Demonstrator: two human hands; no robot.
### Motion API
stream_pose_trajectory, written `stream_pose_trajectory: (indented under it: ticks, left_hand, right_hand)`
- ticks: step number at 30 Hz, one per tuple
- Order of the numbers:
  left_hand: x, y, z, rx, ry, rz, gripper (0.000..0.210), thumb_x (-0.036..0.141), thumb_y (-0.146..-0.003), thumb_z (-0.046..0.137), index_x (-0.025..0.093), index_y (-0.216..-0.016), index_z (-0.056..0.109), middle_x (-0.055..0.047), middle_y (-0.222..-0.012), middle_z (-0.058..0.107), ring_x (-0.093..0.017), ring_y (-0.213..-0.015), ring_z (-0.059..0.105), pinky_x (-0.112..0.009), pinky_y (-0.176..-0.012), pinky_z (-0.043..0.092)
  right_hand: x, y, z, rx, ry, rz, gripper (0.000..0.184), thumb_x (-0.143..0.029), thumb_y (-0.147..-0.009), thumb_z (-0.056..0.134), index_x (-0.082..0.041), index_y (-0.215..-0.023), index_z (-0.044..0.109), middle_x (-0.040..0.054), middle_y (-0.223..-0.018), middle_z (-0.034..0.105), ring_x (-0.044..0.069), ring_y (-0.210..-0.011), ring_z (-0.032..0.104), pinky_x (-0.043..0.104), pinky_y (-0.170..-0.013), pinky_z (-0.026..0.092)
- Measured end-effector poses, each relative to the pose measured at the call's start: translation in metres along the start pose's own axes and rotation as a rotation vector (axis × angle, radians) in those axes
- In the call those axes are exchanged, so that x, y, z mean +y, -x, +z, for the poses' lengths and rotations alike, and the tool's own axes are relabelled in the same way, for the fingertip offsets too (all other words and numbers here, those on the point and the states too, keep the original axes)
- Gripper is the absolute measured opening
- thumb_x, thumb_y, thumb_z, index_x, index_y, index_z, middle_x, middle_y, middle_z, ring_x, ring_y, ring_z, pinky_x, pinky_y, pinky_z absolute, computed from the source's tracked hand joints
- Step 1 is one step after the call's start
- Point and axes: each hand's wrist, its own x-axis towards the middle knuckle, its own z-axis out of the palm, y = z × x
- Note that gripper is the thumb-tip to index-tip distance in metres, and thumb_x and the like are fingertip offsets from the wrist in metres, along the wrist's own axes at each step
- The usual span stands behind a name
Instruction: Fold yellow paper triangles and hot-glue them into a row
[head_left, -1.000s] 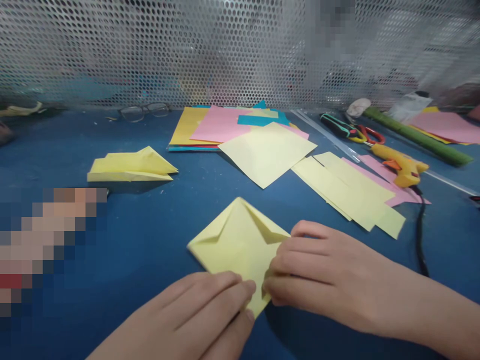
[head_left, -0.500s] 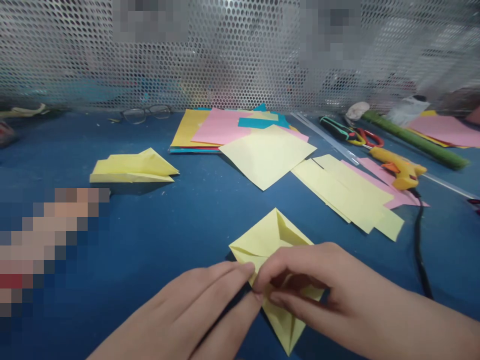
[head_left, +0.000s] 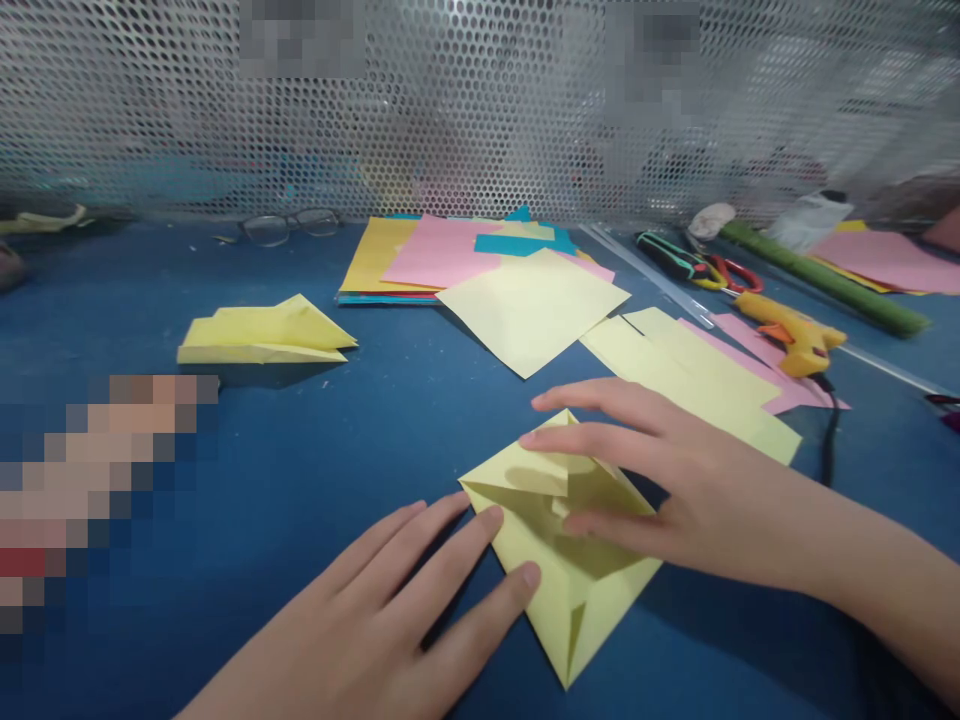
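The left hand (head_left: 397,610), fingers spread, touches the folded yellow paper (head_left: 574,578), and the right hand (head_left: 697,490) is over it, fingers apart.

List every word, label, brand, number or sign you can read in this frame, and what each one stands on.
None can be read.
Partly folded yellow square: no writing shows.
Folded yellow paper on the left: no writing shows.
Yellow glue gun: any marking is too small to read.
Beyond the perforated screen: too blurred to tell.
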Motion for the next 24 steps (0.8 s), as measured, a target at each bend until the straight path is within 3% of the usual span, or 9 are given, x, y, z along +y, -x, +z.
stream_pose_trajectory:
  ticks: [3,6,11,15,18,21,24]
  left_hand:
    - [0.002,0.001,0.000,0.017,0.004,0.007,0.056,0.024,-0.086,0.055,0.030,-0.140,0.045,-0.004,-0.137,0.056,-0.027,-0.127,0.046,-0.041,-0.107,0.036]
    - [0.005,0.001,0.000,0.031,0.015,-0.021,0.050,0.031,-0.089,0.054,0.028,-0.139,0.047,-0.008,-0.135,0.057,-0.028,-0.129,0.046,-0.041,-0.106,0.038]
    - [0.005,0.002,-0.002,0.054,0.036,-0.036,0.049,0.027,-0.087,0.058,0.023,-0.135,0.050,-0.015,-0.137,0.056,-0.030,-0.131,0.046,-0.040,-0.100,0.045]
    - [0.004,0.004,-0.004,0.053,0.077,-0.074,0.032,0.024,-0.086,0.057,0.021,-0.117,0.060,-0.013,-0.135,0.057,-0.027,-0.126,0.051,-0.039,-0.100,0.045]
    - [0.005,0.007,-0.004,0.061,0.081,-0.100,0.022,0.032,-0.092,0.049,0.019,-0.106,0.062,-0.013,-0.137,0.056,-0.024,-0.125,0.051,-0.036,-0.102,0.042]
    - [0.004,0.008,-0.004,0.053,0.049,-0.088,0.045,0.050,-0.097,0.034,0.016,-0.108,0.061,-0.014,-0.143,0.050,-0.023,-0.130,0.045,-0.036,-0.107,0.036]
    - [0.005,0.008,-0.006,0.022,0.015,-0.074,0.050,0.054,-0.097,0.034,0.016,-0.117,0.058,-0.011,-0.145,0.049,-0.022,-0.135,0.039,-0.035,-0.110,0.028]
  right_hand:
    - [0.004,-0.002,0.008,-0.047,-0.048,0.086,0.031,-0.029,-0.092,0.057,-0.022,-0.122,0.061,0.0111,-0.131,0.058,0.023,-0.119,0.056,0.040,-0.096,0.051]
    - [0.004,-0.004,0.013,-0.009,-0.072,0.077,0.025,-0.018,-0.093,0.051,-0.019,-0.113,0.066,0.0095,-0.120,0.066,0.021,-0.114,0.059,0.039,-0.095,0.051]
    - [-0.001,-0.008,0.012,0.078,-0.079,0.062,0.020,-0.016,-0.094,0.051,-0.017,-0.095,0.070,0.0069,-0.096,0.073,0.017,-0.091,0.066,0.030,-0.079,0.055]
    - [-0.011,-0.009,0.008,0.117,-0.142,0.117,0.017,-0.013,-0.090,0.055,-0.017,-0.089,0.071,0.0036,-0.083,0.073,0.013,-0.075,0.065,0.023,-0.069,0.052]
    - [-0.021,-0.009,0.004,0.013,-0.316,0.223,0.013,-0.011,-0.084,0.058,-0.018,-0.079,0.068,-0.0012,-0.073,0.069,0.007,-0.061,0.059,0.016,-0.056,0.046]
    - [-0.028,-0.008,0.002,-0.147,-0.532,0.412,0.016,-0.013,-0.080,0.059,-0.018,-0.065,0.058,-0.0053,-0.059,0.057,0.005,-0.050,0.049,0.013,-0.045,0.037]
    - [-0.031,-0.008,0.003,-0.210,-0.693,0.568,0.022,-0.017,-0.081,0.056,-0.019,-0.061,0.046,-0.0079,-0.051,0.044,0.004,-0.045,0.040,0.014,-0.040,0.031]
